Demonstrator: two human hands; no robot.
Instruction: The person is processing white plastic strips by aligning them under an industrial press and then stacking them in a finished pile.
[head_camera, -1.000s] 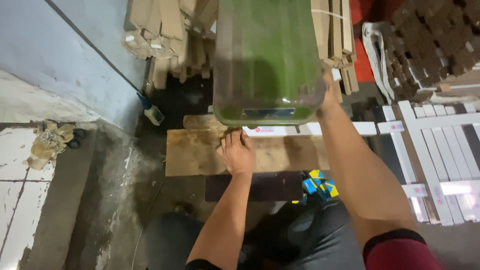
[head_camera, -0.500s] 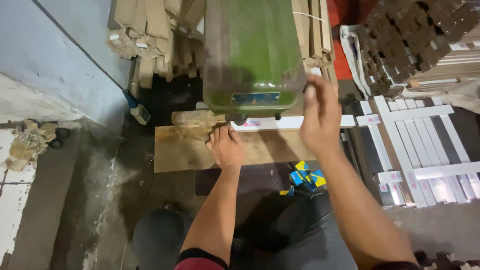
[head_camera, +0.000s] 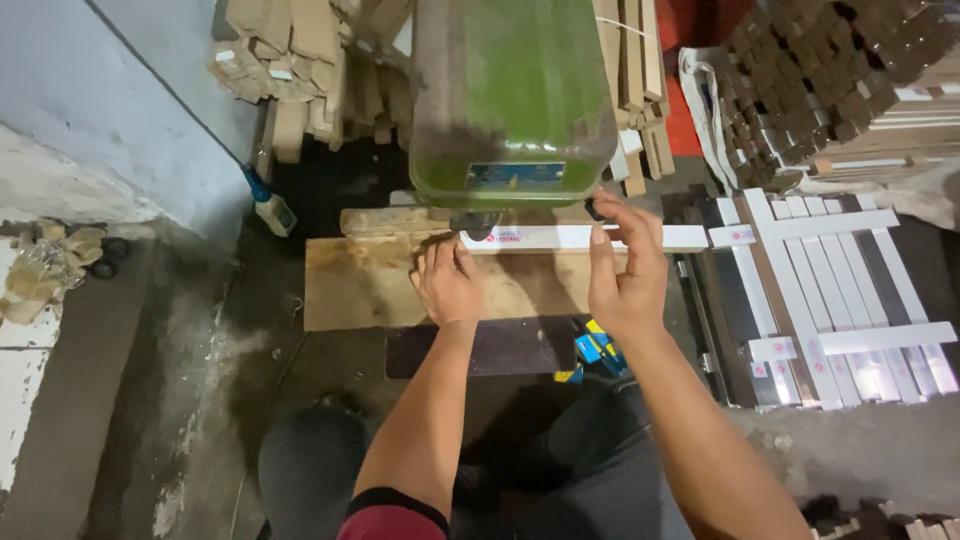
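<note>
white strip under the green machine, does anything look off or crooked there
Nothing stands out. The white strip lies flat and straight across the wooden board below the green machine. The left hand rests on the board at the strip's end, and the right hand steadies it further along.

A woodworking shop: green machine (head_camera: 512, 100), stacked timber offcuts (head_camera: 290, 60)

One green machine (head_camera: 512, 100) stands over one wooden board (head_camera: 370, 285), with one white strip (head_camera: 590, 238) across it. Two hands, left hand (head_camera: 447, 285) and right hand (head_camera: 625, 270). One blue-handled brush (head_camera: 268, 205) leans by the wall.
</note>
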